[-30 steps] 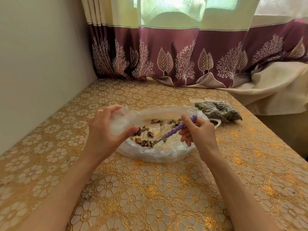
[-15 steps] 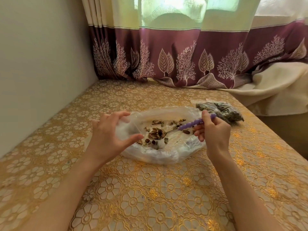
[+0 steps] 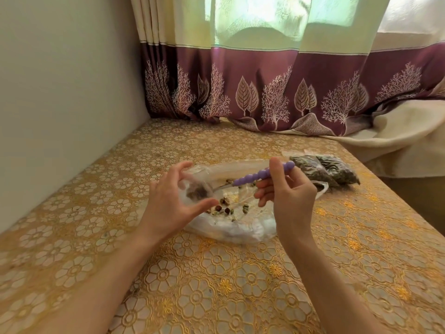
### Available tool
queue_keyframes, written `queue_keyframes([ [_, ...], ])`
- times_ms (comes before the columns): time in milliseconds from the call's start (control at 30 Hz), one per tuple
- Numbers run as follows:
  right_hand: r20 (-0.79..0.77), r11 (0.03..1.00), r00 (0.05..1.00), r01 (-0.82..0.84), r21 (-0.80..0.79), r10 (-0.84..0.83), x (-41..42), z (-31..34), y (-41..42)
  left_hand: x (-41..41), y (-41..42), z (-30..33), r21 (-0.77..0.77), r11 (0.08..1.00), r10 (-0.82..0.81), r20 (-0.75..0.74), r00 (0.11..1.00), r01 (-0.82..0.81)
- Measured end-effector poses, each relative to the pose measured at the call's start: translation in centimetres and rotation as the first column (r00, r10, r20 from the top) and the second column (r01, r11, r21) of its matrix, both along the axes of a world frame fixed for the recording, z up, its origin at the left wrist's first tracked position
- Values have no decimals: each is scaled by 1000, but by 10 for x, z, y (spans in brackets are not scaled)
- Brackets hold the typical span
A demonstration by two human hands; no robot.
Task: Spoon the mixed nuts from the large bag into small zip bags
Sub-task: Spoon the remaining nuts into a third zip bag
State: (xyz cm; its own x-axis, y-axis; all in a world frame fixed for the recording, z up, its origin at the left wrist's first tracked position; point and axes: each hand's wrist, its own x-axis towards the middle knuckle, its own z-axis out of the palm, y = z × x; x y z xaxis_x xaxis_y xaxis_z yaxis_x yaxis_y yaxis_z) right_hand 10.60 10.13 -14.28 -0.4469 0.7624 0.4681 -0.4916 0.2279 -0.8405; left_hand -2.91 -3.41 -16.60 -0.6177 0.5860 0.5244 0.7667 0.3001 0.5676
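Large bag (image 3: 240,231): clear plastic, lying open on the gold-patterned surface (image 3: 216,285), a few mixed nuts (image 3: 225,208) left inside. Small zip bag (image 3: 196,190): over the large bag's left edge, pinched by the left hand (image 3: 168,208). Spoon (image 3: 262,175): purple handle gripped by the right hand (image 3: 286,198), bowl inside the small bag's mouth. Filled bags (image 3: 325,173): right of the large bag.

Gold-patterned table (image 3: 240,285): large bag (image 3: 236,232), perhaps two filled bags (image 3: 325,172).
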Motion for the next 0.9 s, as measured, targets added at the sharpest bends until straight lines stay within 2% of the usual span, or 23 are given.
queue_keyframes([
  [133,-67,984,993,-84,155,95,1,4,-9,3,0,0,87,996,-36,97,995,28],
  [300,-85,971,980,-163,176,180,0,4,-12,4,-1,2,143,989,-51,51,997,44],
  [433,-106,991,986,-127,40,131,0,2,-1,1,-2,3,190,982,-28,102,994,8],
  [567,-113,988,994,-28,-151,11,-2,-5,10,-6,-10,7,246,969,4,139,990,-38],
  [667,-92,975,993,50,-217,-71,-2,-9,18,-14,-15,8,253,964,42,139,989,-77],
  [733,-28,974,988,147,-173,-154,0,-10,24,-16,-18,9,245,965,72,116,991,-98],
  [800,63,969,967,247,-26,-245,1,-13,29,-18,-20,9,245,963,93,96,991,-114],
  [900,124,945,941,298,135,-314,1,-16,33,-19,-22,9,262,956,108,113,988,-134],
])
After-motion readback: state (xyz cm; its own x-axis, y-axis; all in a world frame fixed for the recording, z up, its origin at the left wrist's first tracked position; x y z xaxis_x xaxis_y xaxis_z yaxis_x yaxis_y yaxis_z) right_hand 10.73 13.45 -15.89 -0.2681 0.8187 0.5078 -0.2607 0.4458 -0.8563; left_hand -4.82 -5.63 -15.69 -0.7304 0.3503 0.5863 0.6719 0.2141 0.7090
